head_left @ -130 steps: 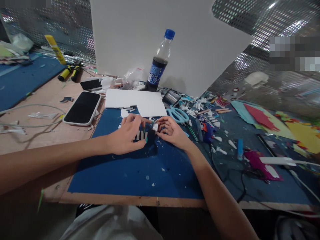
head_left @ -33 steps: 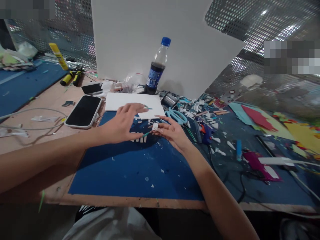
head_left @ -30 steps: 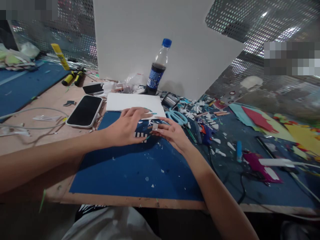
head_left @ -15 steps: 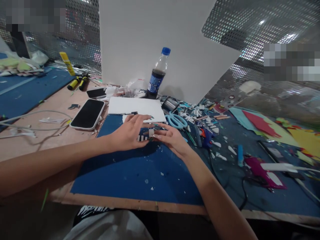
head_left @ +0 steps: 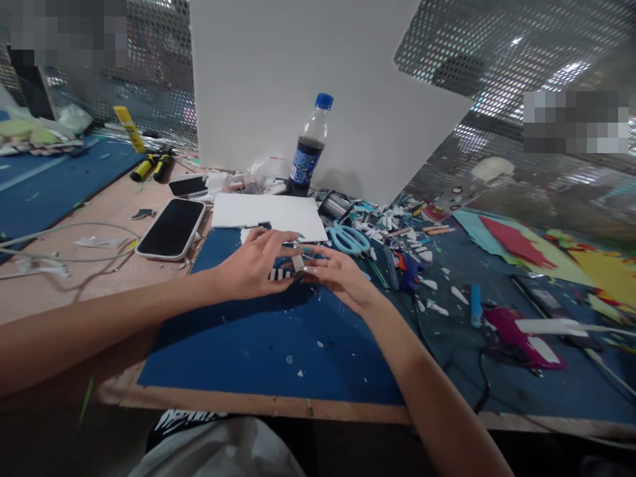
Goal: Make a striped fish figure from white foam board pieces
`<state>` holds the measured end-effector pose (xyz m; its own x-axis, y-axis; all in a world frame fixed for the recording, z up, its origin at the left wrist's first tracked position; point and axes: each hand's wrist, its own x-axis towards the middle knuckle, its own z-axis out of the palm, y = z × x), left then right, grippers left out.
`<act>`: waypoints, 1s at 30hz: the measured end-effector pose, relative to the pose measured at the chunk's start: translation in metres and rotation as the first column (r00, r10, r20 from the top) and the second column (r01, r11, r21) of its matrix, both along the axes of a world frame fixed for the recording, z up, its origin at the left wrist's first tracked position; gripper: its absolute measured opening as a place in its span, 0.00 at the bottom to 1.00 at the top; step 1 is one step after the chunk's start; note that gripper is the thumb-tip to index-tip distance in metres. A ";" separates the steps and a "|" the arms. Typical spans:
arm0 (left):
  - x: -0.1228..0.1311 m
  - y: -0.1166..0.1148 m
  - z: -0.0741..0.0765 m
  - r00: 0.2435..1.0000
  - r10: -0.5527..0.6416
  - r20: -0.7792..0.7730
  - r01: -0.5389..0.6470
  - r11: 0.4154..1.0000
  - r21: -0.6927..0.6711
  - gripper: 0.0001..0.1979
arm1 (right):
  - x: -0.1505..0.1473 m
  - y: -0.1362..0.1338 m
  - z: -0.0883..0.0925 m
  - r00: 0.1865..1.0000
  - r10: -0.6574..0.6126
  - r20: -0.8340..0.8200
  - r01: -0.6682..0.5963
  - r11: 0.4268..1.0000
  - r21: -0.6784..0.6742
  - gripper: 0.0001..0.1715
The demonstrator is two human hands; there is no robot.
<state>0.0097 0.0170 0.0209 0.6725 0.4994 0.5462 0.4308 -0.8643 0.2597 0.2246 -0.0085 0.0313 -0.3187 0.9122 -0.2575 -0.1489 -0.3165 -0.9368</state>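
Both of my hands are close together over the blue mat [head_left: 278, 358]. My left hand [head_left: 251, 265] curls its fingers and thumb around a small black-and-white striped piece [head_left: 279, 273], partly hidden by the fingers. Facing it, my right hand [head_left: 342, 275] pinches at a small flat white piece [head_left: 297, 262] between its fingertips. The two pieces are side by side; whether they touch or are joined, I cannot tell. Just behind the fingers lies a white board [head_left: 265, 209] with a smaller white sheet in front of it.
Behind the board a cola bottle [head_left: 307, 156] stands before a large white panel [head_left: 298, 53]. Light-blue scissors [head_left: 349, 238] and many white scraps lie to the right, with a blue glue gun [head_left: 410, 273]. A phone [head_left: 171, 228] and cables lie on the left.
The small white piece at my right fingertips has tilted and shows more of its face. My hands stay in nearly the same place; the view has shifted slightly.
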 end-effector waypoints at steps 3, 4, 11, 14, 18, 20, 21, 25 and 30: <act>-0.001 0.002 -0.001 1.000 -0.018 0.001 0.018 0.999 0.049 0.25 | 0.000 0.001 0.000 1.000 -0.002 -0.025 0.001 0.999 -0.036 0.27; -0.001 0.002 -0.002 1.000 -0.022 0.004 0.022 0.997 0.078 0.25 | 0.000 0.001 0.001 0.999 0.007 -0.031 -0.009 0.999 -0.047 0.25; -0.002 0.004 -0.002 0.999 -0.034 -0.007 0.034 0.988 0.152 0.21 | 0.000 0.004 0.000 0.998 0.045 -0.046 -0.047 0.998 -0.032 0.13; -0.002 0.003 0.000 0.999 -0.036 -0.007 0.036 0.997 0.062 0.22 | 0.002 0.004 0.002 0.998 0.015 -0.060 -0.018 0.999 -0.038 0.15; -0.002 0.003 0.003 0.998 -0.053 -0.017 0.053 0.999 0.002 0.22 | 0.011 0.006 0.006 0.985 -0.137 -0.105 0.134 0.990 -0.030 0.19; 0.001 0.006 0.003 0.996 -0.059 -0.073 0.055 0.997 -0.048 0.22 | 0.017 0.008 0.007 0.970 -0.211 -0.122 0.212 0.977 -0.001 0.19; 0.003 0.008 0.003 0.992 -0.056 -0.110 0.047 0.995 -0.087 0.23 | 0.019 0.009 0.008 0.963 -0.242 -0.115 0.247 0.969 0.026 0.19; 0.017 0.016 0.004 0.960 -0.041 -0.276 -0.030 0.969 -0.246 0.27 | 0.022 0.012 0.005 0.936 -0.348 -0.045 0.351 0.927 0.131 0.18; 0.029 0.021 0.003 0.912 -0.033 -0.409 -0.086 0.959 -0.269 0.29 | 0.020 0.012 0.000 0.943 -0.332 -0.028 0.332 0.933 0.137 0.17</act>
